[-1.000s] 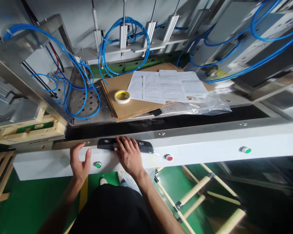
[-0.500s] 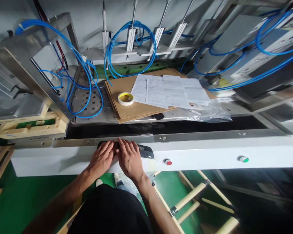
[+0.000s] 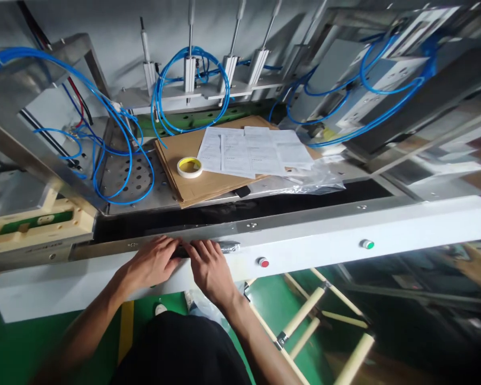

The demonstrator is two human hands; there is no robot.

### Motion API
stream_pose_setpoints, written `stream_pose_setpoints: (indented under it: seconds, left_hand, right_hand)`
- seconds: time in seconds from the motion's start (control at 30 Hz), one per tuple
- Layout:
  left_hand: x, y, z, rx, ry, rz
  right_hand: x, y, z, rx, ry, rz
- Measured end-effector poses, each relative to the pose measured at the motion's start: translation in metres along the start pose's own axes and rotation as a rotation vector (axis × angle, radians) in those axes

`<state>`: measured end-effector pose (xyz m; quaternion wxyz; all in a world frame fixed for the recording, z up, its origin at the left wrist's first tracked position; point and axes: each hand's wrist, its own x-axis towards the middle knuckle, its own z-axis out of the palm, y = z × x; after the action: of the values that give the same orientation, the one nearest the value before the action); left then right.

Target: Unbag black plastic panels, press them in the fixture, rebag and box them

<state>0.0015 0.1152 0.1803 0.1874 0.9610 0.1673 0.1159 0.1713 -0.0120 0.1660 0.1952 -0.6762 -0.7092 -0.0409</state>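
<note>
A long black part (image 3: 229,246) lies along the front edge of the machine, where a metal rim (image 3: 282,220) meets a white front panel (image 3: 312,233). Its right end shows past the fingers and looks glossy, as if covered by clear film; most of the rest is hidden. The left hand (image 3: 154,262) lies over its left portion with the fingers bent, and the right hand (image 3: 210,267) covers its middle, fingers together. The two hands nearly meet at the fingertips; whether they grip the part or only press on it, I cannot tell.

To the right on the panel sit a red button (image 3: 263,262) and, farther along, a green button (image 3: 367,244). Behind the rim runs a dark recess (image 3: 144,222). Beyond it, a sheet of cardboard (image 3: 216,187) rests on the metal tabletop (image 3: 122,200), bearing a roll of tape (image 3: 189,174) and several printed papers (image 3: 250,152). Crumpled clear plastic (image 3: 316,184) lies beside the papers. Looped blue tubing (image 3: 156,99) hangs near upright cylinders (image 3: 189,75) at the back.
</note>
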Motion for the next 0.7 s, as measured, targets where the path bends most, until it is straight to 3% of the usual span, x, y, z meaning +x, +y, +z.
stream_pose_setpoints:
  seconds: [0.13,0.3,0.53,0.7]
  left_hand:
    - [0.004,0.001,-0.003,0.075,0.138,0.027]
    - [0.004,-0.006,0.006,0.168,0.275,0.053]
    - [0.010,-0.028,0.024,0.114,0.176,0.031]
    - [0.011,-0.034,0.025,0.136,0.146,0.032]
  right_hand:
    - [0.020,0.003,-0.006,0.024,-0.105,0.062]
    - [0.042,0.010,-0.002,0.015,-0.125,0.107]
    - [0.061,0.025,0.011,0.042,-0.124,0.137]
    - [0.046,0.021,0.007,0.097,-0.002,0.162]
